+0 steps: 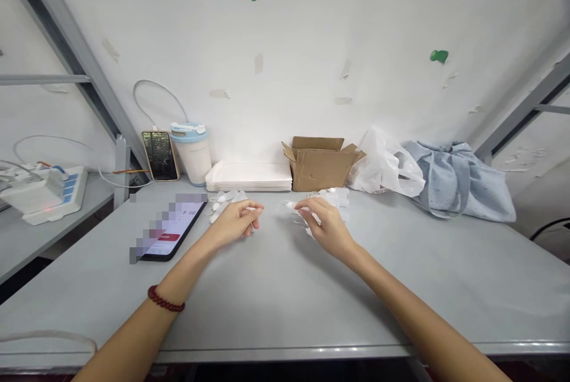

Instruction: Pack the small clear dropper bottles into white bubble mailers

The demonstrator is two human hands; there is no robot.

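Over the middle of the grey table, my left hand [236,220] is closed, its fingers curled in toward the thumb; whether anything is between them is hidden. Just behind it lies a small pile of white pieces in clear plastic [218,207]. My right hand [326,224] is pinched, with a small white piece in clear plastic [290,205] at its fingertips. More such white pieces [341,195] lie behind and beside that hand, partly covered by it. The two hands are apart.
A large phone [171,230] lies left of my left hand. Along the wall stand a smaller phone [160,156], a lidded cup [193,156], a stack of white sheets [249,177], an open cardboard box [323,165], a white plastic bag [378,165] and a blue cloth bag [472,186].
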